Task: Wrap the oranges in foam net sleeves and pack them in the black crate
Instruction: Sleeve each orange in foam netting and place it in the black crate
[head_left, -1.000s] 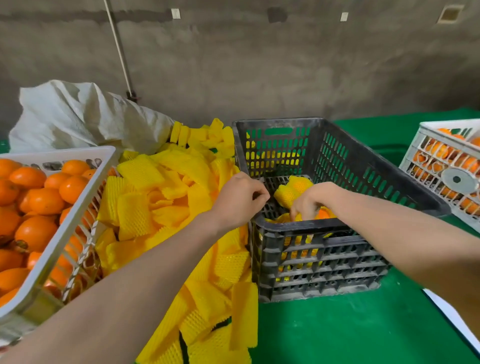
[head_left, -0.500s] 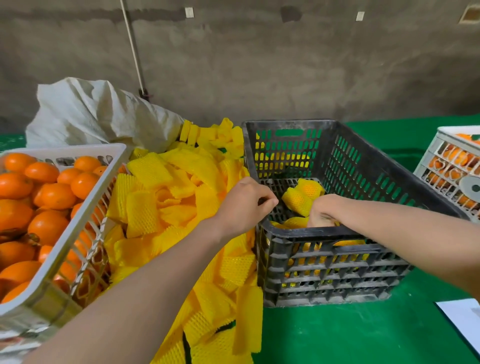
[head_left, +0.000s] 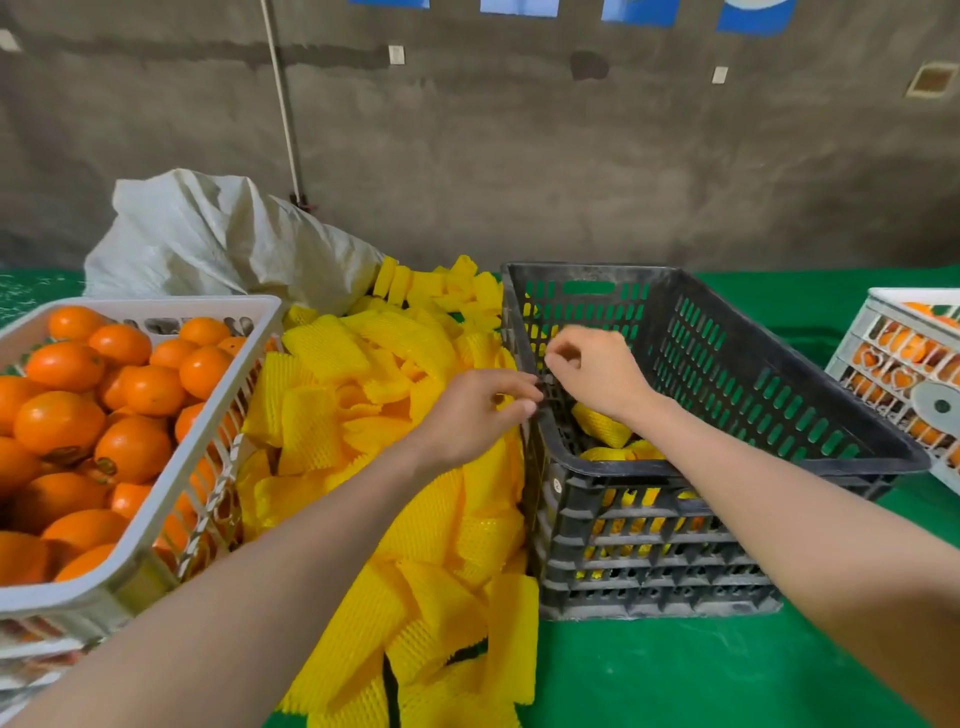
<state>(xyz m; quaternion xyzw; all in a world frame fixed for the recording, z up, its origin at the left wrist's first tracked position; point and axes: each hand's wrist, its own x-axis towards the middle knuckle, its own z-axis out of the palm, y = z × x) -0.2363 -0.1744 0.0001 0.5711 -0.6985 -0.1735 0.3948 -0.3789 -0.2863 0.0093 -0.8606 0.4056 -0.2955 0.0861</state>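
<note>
Evidently early: position record between one fruit and the next

1. Left hand (head_left: 478, 410). It hung over the right edge of the heap of flat yellow foam net sleeves (head_left: 363, 395). The fingers were half-curled, with their tips at the left rim of the black slotted plastic crate (head_left: 779, 395). Whether they pinched that rim or only touched it could not be told.

2. Right hand (head_left: 597, 371). It was above the crate's left interior, just right of the other hand. The fingers were loosely curled and nothing was seen in them.

3. Bare round oranges (head_left: 130, 374). They were piled in the white slotted plastic basket (head_left: 171, 306) at the left of the scene, beyond the sleeve heap from both hands. Being round, they had no long axis to record. Their stem ends pointed in mixed directions.

4. Oranges wrapped in yellow netting (head_left: 602, 428). A few lay on the crate floor, below the right hand and to its near side. The clearest one lay with its long axis running from far left to near right. With so few in the crate, packing was judged barely begun.

5. Governing relation. The next orange and the next sleeve both lay to the left of the fingers. The left hand was the nearer to each, with the sleeves directly under it and the basket further left. The sleeves were oblong and their long axes were mixed, many running near to far. It was judged that a sleeve's open end would need turning toward the fruit.
</note>
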